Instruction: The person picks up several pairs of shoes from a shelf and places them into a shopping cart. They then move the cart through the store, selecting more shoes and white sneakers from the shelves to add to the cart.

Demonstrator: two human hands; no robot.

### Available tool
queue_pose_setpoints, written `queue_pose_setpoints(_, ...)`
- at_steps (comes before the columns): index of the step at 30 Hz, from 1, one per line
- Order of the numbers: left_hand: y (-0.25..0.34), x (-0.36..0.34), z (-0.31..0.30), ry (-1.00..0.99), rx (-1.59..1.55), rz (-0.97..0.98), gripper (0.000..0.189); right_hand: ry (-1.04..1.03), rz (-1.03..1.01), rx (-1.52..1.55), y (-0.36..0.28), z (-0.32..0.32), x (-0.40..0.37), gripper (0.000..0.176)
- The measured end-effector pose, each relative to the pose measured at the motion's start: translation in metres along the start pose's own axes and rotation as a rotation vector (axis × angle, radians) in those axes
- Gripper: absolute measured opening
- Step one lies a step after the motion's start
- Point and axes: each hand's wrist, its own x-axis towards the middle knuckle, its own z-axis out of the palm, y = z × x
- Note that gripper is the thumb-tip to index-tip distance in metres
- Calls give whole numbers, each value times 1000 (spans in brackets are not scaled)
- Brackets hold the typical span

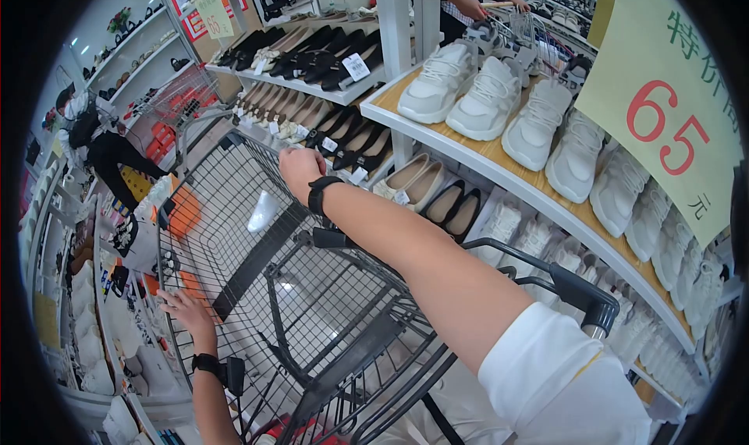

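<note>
A dark wire shopping cart [248, 150] fills the middle of the head view, its black handle [583, 287] at the lower right. My right hand [302, 172] is closed round the top rim on the cart's right side, knuckles up, close to a shelf of flat shoes. On the opposite side, my left hand [187, 311] lies at the left rim with its fingers stretched out and apart. Both wrists wear black bands, and the left one carries a small dark box [232, 376]. The floor shows through the mesh.
White sneakers [488, 98] line a wooden-topped shelf at right, under a large "65" price sign [663, 117]. Black flats [335, 55] fill the racks ahead. Shoe shelves [86, 328] run along the left. One person [97, 137] bends there; another person's hands [468, 7] hold a cart behind the sneakers.
</note>
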Motion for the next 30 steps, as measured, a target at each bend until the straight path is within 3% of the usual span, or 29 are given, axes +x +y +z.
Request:
queue_pose_setpoints(6, 2, -9, 6, 85, -52, 1, 48, -53, -26, -8, 10, 0, -13, 28)
queue_pose_setpoints(9, 1, -22, 5, 93, -54, 22, 48, 62, -15, -33, 15, -6, -32, 33)
queue_pose_setpoints(15, -4, -53, 1, 74, -103, -20, 45, 36, -27, -49, 17, -11, -58, 39)
queue_pose_setpoints(20, -13, -88, 5, 166, -150, -34, 27, 65, -26, -38, 19, -21, -90, 44)
queue_pose_setpoints(30, -24, -141, 3, 143, -94, -95, 19, 19, -81, -75, 24, -39, -142, 45)
